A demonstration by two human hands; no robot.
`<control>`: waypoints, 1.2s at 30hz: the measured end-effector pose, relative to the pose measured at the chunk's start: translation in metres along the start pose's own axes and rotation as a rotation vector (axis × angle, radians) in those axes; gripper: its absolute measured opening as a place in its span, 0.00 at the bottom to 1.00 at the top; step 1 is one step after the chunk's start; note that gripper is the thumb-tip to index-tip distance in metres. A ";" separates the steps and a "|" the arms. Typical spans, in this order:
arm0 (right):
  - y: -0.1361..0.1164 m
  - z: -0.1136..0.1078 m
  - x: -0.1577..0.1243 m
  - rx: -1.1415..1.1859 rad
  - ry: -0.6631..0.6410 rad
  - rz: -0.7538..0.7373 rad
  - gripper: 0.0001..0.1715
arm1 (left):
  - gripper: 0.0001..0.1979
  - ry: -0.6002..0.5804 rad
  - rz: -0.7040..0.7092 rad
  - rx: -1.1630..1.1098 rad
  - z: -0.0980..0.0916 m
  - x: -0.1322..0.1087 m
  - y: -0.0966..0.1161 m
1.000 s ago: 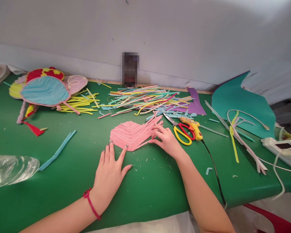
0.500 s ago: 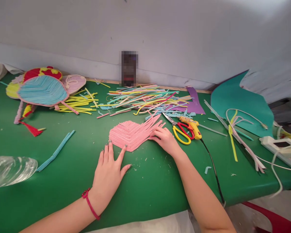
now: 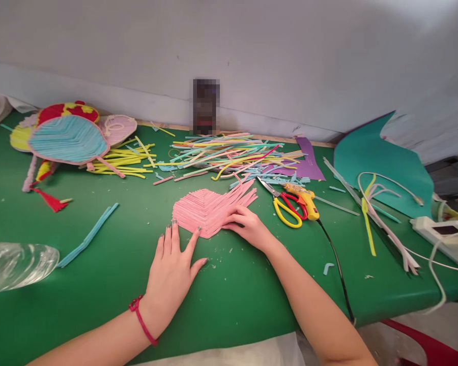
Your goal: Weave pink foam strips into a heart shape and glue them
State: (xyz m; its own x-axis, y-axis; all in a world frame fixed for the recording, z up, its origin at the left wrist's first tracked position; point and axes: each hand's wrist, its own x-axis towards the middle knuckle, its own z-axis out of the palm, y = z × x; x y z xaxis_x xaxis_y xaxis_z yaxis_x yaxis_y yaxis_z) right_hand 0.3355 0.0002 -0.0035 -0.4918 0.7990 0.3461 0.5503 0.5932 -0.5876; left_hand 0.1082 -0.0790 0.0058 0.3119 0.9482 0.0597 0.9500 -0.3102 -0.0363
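Note:
A pink leaf-shaped piece [image 3: 198, 208] made of pipe cleaners laid side by side lies flat on the green table [image 3: 221, 305]. Loose pipe-cleaner ends fan out from its right side. My left hand [image 3: 171, 269] is open, fingers spread, with the fingertips touching the piece's lower left edge. At its lower right edge my right hand [image 3: 248, 229] is closed, thumb and fingers pinching the outer pink strips. Right of that hand lie scissors [image 3: 288, 208] with red and yellow handles, against a yellow glue gun [image 3: 308, 202].
Behind is a pile of coloured pipe cleaners [image 3: 229, 152]. Finished fans [image 3: 68, 140] are stacked at back left. A water bottle [image 3: 19, 267] lies left, near blue pipe cleaners [image 3: 89, 236]. Teal sheet [image 3: 385, 162] and power strip [image 3: 442, 236] are at right. The glue gun's black cord [image 3: 335, 259] runs off the front edge.
My right hand has slid left and slightly down along the piece's lower right edge, toward its bottom point. My left hand has stayed in place.

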 end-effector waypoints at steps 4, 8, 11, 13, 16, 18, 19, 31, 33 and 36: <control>-0.002 0.010 0.000 0.019 -0.030 -0.031 0.07 | 0.33 0.007 0.002 -0.026 0.001 -0.001 0.000; -0.004 0.015 0.001 0.064 -0.019 -0.002 0.08 | 0.33 0.012 0.007 -0.040 0.000 -0.001 0.001; -0.004 0.017 0.001 0.107 0.010 0.019 0.08 | 0.33 0.009 0.007 -0.036 0.000 0.000 0.001; -0.003 0.017 0.000 0.129 0.015 0.027 0.08 | 0.33 0.007 0.000 -0.043 0.001 0.000 0.000; -0.001 0.017 0.000 0.149 0.013 0.037 0.08 | 0.33 0.003 -0.006 -0.055 0.001 0.000 0.000; -0.001 0.017 0.000 0.157 0.020 0.039 0.08 | 0.33 0.001 -0.004 -0.050 0.000 0.000 0.001; -0.001 0.017 0.000 0.158 0.022 0.041 0.08 | 0.33 0.001 -0.001 -0.043 0.000 0.000 0.001; -0.007 0.014 0.001 0.156 -0.009 0.065 0.02 | 0.34 0.019 0.017 0.019 0.000 0.001 0.000; -0.009 0.013 0.002 0.142 -0.009 0.058 0.02 | 0.34 0.020 0.015 0.010 0.000 0.001 0.000; -0.012 0.013 0.002 0.105 0.005 0.047 0.03 | 0.34 0.027 0.014 -0.005 0.001 0.000 -0.001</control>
State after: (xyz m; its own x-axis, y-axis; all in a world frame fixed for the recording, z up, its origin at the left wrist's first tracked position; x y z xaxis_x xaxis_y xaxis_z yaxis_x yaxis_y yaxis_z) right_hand 0.3192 -0.0065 -0.0052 -0.4637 0.8265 0.3193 0.4991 0.5414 -0.6765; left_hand 0.1077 -0.0785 0.0046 0.3254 0.9417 0.0858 0.9456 -0.3238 -0.0326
